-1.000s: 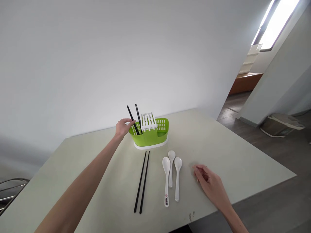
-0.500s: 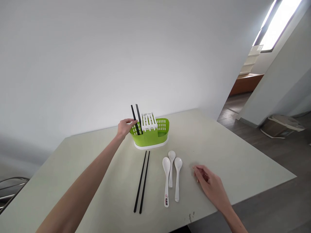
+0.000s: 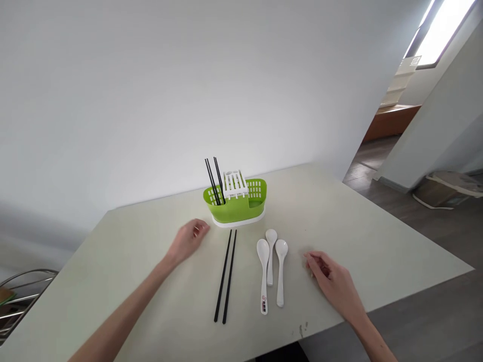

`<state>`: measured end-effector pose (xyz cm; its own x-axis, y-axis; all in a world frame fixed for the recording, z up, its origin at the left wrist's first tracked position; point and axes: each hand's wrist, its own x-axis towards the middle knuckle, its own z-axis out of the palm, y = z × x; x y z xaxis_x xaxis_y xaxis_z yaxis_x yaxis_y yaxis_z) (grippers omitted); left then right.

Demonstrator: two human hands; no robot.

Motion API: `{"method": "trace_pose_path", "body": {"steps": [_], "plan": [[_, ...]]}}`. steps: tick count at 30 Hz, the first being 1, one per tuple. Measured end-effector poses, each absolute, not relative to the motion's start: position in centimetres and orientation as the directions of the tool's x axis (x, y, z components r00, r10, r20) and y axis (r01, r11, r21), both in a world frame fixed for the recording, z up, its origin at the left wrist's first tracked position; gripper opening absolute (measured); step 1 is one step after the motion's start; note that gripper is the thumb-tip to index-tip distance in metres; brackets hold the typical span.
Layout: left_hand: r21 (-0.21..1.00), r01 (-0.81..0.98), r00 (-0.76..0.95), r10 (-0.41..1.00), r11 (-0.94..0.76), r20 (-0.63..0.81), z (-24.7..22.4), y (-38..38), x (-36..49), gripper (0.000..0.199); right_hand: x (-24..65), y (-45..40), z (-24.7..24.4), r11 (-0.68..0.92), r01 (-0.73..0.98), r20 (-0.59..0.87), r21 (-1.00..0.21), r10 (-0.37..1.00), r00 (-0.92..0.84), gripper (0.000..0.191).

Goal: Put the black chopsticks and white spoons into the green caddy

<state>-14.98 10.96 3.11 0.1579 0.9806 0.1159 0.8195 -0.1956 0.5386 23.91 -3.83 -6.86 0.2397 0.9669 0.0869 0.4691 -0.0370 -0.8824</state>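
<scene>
A green cutlery basket (image 3: pixel 236 211) with a white base stands near the wall, a white slotted rack (image 3: pixel 235 184) over its middle. Black chopsticks (image 3: pixel 212 178) lean upright in its left compartment. Just left of and in front of the basket is my left hand (image 3: pixel 190 238), fingers loosely curled together around nothing, apart from the basket. Two more black chopsticks (image 3: pixel 227 274) lie side by side on the table. To their right lie three white spoons (image 3: pixel 281 271), bowls pointing away from me. Right of the spoons, my right hand (image 3: pixel 330 279) hovers low with its fingers curled in, nothing in it.
The pale table (image 3: pixel 162 322) meets a plain wall (image 3: pixel 234 90) at the back. A metal-framed chair or rack (image 3: pixel 32 296) is at the lower left. Off to the right, a bin-like container (image 3: pixel 447 188) sits on the floor.
My left hand has let go of the chopsticks in the basket and drawn back toward me. My right hand stays beside the spoons. The view has shifted slightly.
</scene>
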Motion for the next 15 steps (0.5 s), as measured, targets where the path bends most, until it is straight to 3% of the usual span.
{"method": "trace_pose_path", "body": {"steps": [4,8,11,15], "plan": [[0.377,0.905,0.243,0.967,-0.196,-0.081,0.7,6.5,-10.8,0.051,23.8,-3.9,-6.7,-0.042,0.480,0.086,-0.876,0.966,0.242,0.048],[0.118,0.964,0.254,0.954,-0.237,-0.160,1.1,5.0,-7.5,0.036,23.8,-4.0,-6.5,-0.063,0.481,0.068,-0.875,0.966,0.249,0.049],[0.002,0.974,0.220,0.946,-0.226,-0.237,2.3,5.2,-6.5,0.019,23.8,-4.1,-6.5,-0.070,0.481,0.064,-0.874,0.964,0.256,0.050],[-0.140,0.965,0.176,0.941,-0.224,-0.290,3.6,5.8,-7.0,0.018,23.8,-4.1,-6.6,-0.077,0.490,0.059,-0.868,0.965,0.257,0.049]]}}
